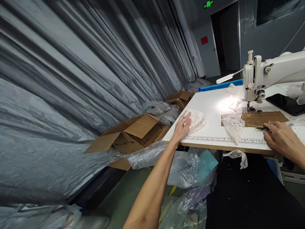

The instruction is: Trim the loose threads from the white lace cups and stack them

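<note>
My left hand lies flat with its fingers stretched out on a white lace piece near the left end of the sewing table. The fingers of my right hand are closed around small dark thread snips, mostly hidden by the hand, with the thin tip pointing left. That hand rests by the front edge, over a brown board at the sewing machine. Between my hands, a pointed lace cup piece lies partly on the board, and more lace trails behind it.
A printed ruler strip runs along the table's front edge. Lace trim hangs below it over black cloth. Open cartons and plastic bags crowd the left side. A black phone-like slab lies right of the needle.
</note>
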{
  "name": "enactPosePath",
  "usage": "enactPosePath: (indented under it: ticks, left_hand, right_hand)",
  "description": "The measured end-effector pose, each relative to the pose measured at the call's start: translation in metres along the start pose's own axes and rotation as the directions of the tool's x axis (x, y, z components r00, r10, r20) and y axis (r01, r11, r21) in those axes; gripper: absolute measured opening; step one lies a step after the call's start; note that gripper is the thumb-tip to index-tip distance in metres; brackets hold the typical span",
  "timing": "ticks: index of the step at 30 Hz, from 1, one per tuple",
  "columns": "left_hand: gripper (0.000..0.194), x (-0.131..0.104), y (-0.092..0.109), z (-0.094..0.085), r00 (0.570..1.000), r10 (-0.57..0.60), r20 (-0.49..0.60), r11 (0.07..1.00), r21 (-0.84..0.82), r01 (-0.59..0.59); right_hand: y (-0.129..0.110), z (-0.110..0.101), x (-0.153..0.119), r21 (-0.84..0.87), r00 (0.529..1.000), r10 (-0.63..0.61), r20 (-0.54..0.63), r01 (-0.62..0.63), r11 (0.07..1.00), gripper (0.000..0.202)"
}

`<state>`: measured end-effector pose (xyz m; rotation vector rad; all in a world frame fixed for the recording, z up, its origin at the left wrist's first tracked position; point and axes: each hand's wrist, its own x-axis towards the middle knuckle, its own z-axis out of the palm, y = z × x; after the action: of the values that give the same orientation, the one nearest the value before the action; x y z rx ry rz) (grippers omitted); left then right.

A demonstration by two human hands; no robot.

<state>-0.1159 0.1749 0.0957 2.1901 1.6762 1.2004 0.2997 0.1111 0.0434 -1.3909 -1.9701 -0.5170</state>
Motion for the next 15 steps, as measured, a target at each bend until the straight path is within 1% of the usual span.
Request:
enactPosePath:
  ticks: [1,2,3,4,5,6,7,8,9,10,11,13,14,15]
  left_hand:
    - [0.052,-0.004,0.004,0.001,0.996,0.03,-0.085,1.0,0.012,-0.029]
    - [0.049,-0.011,0.008,0.001,0.98,0.067,-0.187,0.997,0.034,-0.062]
    - [0.045,-0.021,0.013,0.003,0.951,0.109,-0.29,0.993,0.064,-0.095]
    - [0.042,-0.033,0.018,0.005,0.912,0.15,-0.381,0.988,0.098,-0.121]
    - [0.038,-0.048,0.024,0.008,0.876,0.185,-0.445,0.982,0.128,-0.142]
    - [0.035,-0.065,0.029,0.013,0.854,0.216,-0.474,0.975,0.147,-0.165]
    - [0.031,-0.082,0.034,0.02,0.85,0.238,-0.47,0.971,0.148,-0.189]
    - [0.028,-0.1,0.039,0.029,0.858,0.257,-0.444,0.966,0.127,-0.224]
    - [0.025,-0.117,0.043,0.039,0.875,0.266,-0.405,0.964,0.082,-0.255]
    - [0.024,-0.132,0.046,0.051,0.903,0.261,-0.342,0.962,0.021,-0.271]
    - [0.023,-0.144,0.049,0.063,0.933,0.239,-0.269,0.964,-0.044,-0.26]
    - [0.021,-0.158,0.054,0.086,0.985,0.12,-0.124,0.976,-0.167,-0.14]
    - [0.021,-0.16,0.057,0.096,0.997,0.043,-0.059,0.975,-0.215,-0.055]
    - [0.025,-0.16,0.061,0.105,0.999,-0.036,-0.007,0.966,-0.257,0.033]
  right_hand:
    - [0.003,-0.001,0.002,-0.01,0.999,-0.032,0.001,0.032,0.999,0.029]
    - [0.005,-0.001,0.003,-0.018,0.998,-0.062,0.008,0.063,0.998,0.03]
    - [0.007,-0.002,0.005,-0.018,0.996,-0.091,0.016,0.092,0.996,0.033]
    - [0.009,-0.003,0.006,-0.01,0.993,-0.114,0.021,0.114,0.993,0.035]
    - [0.009,-0.004,0.007,0.005,0.992,-0.124,0.019,0.124,0.992,0.036]
    - [0.009,-0.006,0.008,0.024,0.993,-0.119,0.016,0.119,0.993,0.036]
    - [0.007,-0.009,0.009,0.047,0.995,-0.096,0.002,0.095,0.994,0.036]
    - [0.003,-0.013,0.009,0.078,0.998,-0.061,-0.018,0.063,0.995,0.035]
    - [-0.001,-0.018,0.009,0.122,0.999,-0.027,-0.04,0.032,0.992,0.033]
    - [-0.007,-0.024,0.009,0.179,0.999,0.001,-0.054,0.009,0.984,0.031]
    - [-0.013,-0.031,0.008,0.248,0.998,0.024,-0.058,-0.009,0.969,0.027]
    - [-0.028,-0.046,0.004,0.404,0.998,0.068,-0.013,-0.057,0.913,0.021]
    - [-0.037,-0.052,0.0,0.476,0.995,0.091,0.044,-0.101,0.873,0.018]
    - [-0.045,-0.058,-0.004,0.537,0.987,0.124,0.104,-0.16,0.828,0.017]
